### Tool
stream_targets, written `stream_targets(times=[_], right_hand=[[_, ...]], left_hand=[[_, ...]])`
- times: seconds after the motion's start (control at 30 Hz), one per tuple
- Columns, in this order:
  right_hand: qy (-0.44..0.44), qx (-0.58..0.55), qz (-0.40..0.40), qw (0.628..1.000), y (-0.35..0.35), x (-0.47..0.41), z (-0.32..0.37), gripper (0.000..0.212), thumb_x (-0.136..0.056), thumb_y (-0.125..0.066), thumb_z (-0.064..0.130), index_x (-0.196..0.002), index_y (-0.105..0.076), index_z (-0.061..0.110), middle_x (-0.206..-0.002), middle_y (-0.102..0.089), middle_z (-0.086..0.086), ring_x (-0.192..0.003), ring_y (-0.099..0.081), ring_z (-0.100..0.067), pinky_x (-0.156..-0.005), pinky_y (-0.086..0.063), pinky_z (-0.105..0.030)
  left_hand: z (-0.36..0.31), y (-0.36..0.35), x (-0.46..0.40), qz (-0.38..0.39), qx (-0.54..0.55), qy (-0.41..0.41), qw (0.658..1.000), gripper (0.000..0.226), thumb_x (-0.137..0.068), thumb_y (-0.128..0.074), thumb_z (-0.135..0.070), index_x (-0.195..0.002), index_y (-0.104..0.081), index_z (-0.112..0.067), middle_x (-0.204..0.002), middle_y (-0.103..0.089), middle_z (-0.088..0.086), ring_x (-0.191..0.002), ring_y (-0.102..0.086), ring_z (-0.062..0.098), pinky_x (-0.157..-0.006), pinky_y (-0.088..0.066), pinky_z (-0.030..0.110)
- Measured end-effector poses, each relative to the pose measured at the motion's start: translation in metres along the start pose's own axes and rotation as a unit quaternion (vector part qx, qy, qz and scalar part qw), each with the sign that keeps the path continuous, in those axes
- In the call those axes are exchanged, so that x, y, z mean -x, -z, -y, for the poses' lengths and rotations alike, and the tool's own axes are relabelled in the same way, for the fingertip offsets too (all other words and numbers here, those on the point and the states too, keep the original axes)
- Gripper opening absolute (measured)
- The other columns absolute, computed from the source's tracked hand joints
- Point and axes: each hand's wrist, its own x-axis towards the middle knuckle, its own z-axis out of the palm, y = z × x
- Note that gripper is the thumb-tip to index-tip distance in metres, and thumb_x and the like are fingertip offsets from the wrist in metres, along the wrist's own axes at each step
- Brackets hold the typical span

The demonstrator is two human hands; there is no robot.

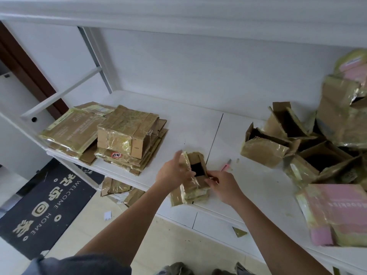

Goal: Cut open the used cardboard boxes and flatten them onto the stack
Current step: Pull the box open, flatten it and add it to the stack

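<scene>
Near the front edge of the white table [198, 124], at about 6 o'clock from its middle, stands a small brown cardboard box wrapped in shiny yellowish tape [193, 179], with its dark opening turned up; both hands are on it. On the box's 9 o'clock side the left hand [174, 172] grips the taped wall, its fingers curled around the box and its thumb raised toward 12 o'clock; on the 3 o'clock side the right hand [223, 187] pinches the edge of a flap between its fingertips and thumb. Just beside the right hand, at 1 o'clock from it, a slim pink utility knife [226, 165] lies on the table, touched by neither hand.

At 9 o'clock from the small box, well apart, is the stack of flattened brown cardboard pieces [83, 135]; on top of this stack rests 1 taped box which is not fully flat [125, 132]. At 3 o'clock, toward the table's far right, is a heap of open brown cardboard boxes with torn flaps [297, 147]; at 4 o'clock lies a pink carton covered with tape [337, 213], near the front edge.

Below the table, at 8 o'clock, a dark doormat with pale lettering [45, 207] lies on the floor; some cardboard scraps [117, 188] lie under the table's edge.
</scene>
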Motion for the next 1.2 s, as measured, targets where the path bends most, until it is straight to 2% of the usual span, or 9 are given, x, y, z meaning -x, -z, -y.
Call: stream_targets(times=[0.2, 0.33, 0.47, 0.57, 0.67, 0.77, 0.9, 1.0, 1.2], right_hand=[[0.005, -0.018, -0.034, 0.999, 0.009, -0.009, -0.01, 0.031, -0.098, -0.051, 0.005, -0.123, -0.069, 0.009, -0.119, -0.071, -0.004, -0.106, -0.064, -0.011, -0.091, -0.046, -0.018], [-0.027, 0.084, -0.049, 0.995, 0.013, -0.007, -0.036, 0.049, -0.097, -0.038, -0.004, -0.139, -0.055, 0.013, -0.142, -0.054, -0.008, -0.129, -0.049, -0.021, -0.106, -0.041, -0.029], [-0.032, 0.241, 0.049, 0.969, 0.007, -0.009, -0.047, 0.075, -0.089, -0.042, -0.011, -0.154, -0.03, 0.024, -0.161, -0.025, 0.003, -0.135, -0.033, -0.026, -0.096, -0.044, -0.032], [-0.041, 0.298, 0.038, 0.953, 0.003, -0.008, -0.05, 0.051, -0.094, -0.05, 0.005, -0.144, -0.042, 0.017, -0.151, -0.035, -0.001, -0.131, -0.038, -0.022, -0.091, -0.047, -0.032], [-0.012, 0.368, 0.023, 0.93, 0.001, -0.003, -0.056, 0.027, -0.092, -0.059, 0.02, -0.118, -0.058, 0.012, -0.125, -0.044, -0.002, -0.119, -0.046, -0.019, -0.084, -0.049, -0.032], [-0.002, 0.366, -0.01, 0.931, 0.003, 0.002, -0.067, 0.021, -0.094, -0.055, 0.011, -0.115, -0.061, 0.012, -0.121, -0.046, -0.003, -0.112, -0.052, -0.019, -0.081, -0.051, -0.031], [0.027, 0.177, -0.2, 0.963, 0.011, 0.011, -0.068, 0.006, -0.091, -0.062, 0.005, -0.091, -0.056, 0.008, -0.098, -0.05, -0.006, -0.077, -0.059, -0.02, -0.061, -0.048, -0.03], [0.005, -0.063, -0.327, 0.943, 0.017, 0.016, -0.058, 0.025, -0.087, -0.066, 0.001, -0.076, -0.045, 0.007, -0.073, -0.051, -0.01, -0.061, -0.054, -0.02, -0.054, -0.043, -0.023], [-0.079, -0.52, -0.214, 0.823, 0.011, 0.013, -0.027, 0.013, -0.096, -0.062, 0.017, -0.098, -0.07, 0.006, -0.079, -0.069, -0.009, -0.073, -0.067, -0.017, -0.075, -0.061, -0.036]], left_hand=[[0.001, 0.012, -0.002, 0.171, -0.313, -0.162, 0.92, 0.091, -0.069, -0.081, -0.049, -0.146, -0.032, -0.049, -0.162, 0.005, -0.008, -0.148, 0.011, 0.026, -0.118, 0.004, 0.06], [0.009, 0.013, -0.008, 0.161, -0.428, -0.203, 0.866, 0.096, -0.075, -0.08, -0.03, -0.149, -0.022, -0.049, -0.163, 0.0, -0.011, -0.15, 0.012, 0.025, -0.114, 0.018, 0.056], [0.01, 0.006, -0.011, 0.095, -0.412, -0.24, 0.874, 0.093, -0.074, -0.076, -0.05, -0.15, -0.024, -0.045, -0.154, -0.03, -0.008, -0.149, -0.007, 0.024, -0.118, 0.01, 0.057], [0.007, -0.002, -0.011, 0.056, -0.346, -0.246, 0.904, 0.092, -0.074, -0.075, -0.055, -0.147, -0.02, -0.05, -0.132, -0.052, -0.004, -0.137, -0.034, 0.022, -0.12, -0.014, 0.048], [0.002, -0.009, -0.01, 0.065, -0.249, -0.22, 0.941, 0.076, -0.08, -0.076, -0.039, -0.141, -0.032, -0.05, -0.129, -0.05, -0.004, -0.119, -0.05, 0.022, -0.103, -0.045, 0.043], [-0.002, -0.01, -0.012, 0.06, -0.21, -0.206, 0.954, 0.071, -0.077, -0.08, -0.031, -0.137, -0.044, -0.044, -0.138, -0.037, -0.01, -0.119, -0.048, 0.019, -0.096, -0.05, 0.044], [-0.009, -0.013, -0.014, 0.059, -0.162, -0.18, 0.968, 0.058, -0.072, -0.084, -0.025, -0.123, -0.055, -0.03, -0.128, -0.051, -0.015, -0.119, -0.049, 0.014, -0.102, -0.041, 0.043], [-0.011, -0.013, -0.015, 0.097, -0.137, -0.141, 0.976, 0.052, -0.072, -0.084, -0.019, -0.113, -0.053, -0.025, -0.105, -0.056, -0.013, -0.102, -0.055, 0.017, -0.096, -0.045, 0.044], [-0.019, 0.0, -0.023, 0.149, -0.153, -0.162, 0.963, 0.069, -0.072, -0.082, -0.006, -0.134, -0.052, -0.013, -0.124, -0.058, 0.002, -0.091, -0.053, 0.011, -0.062, -0.043, 0.015]])
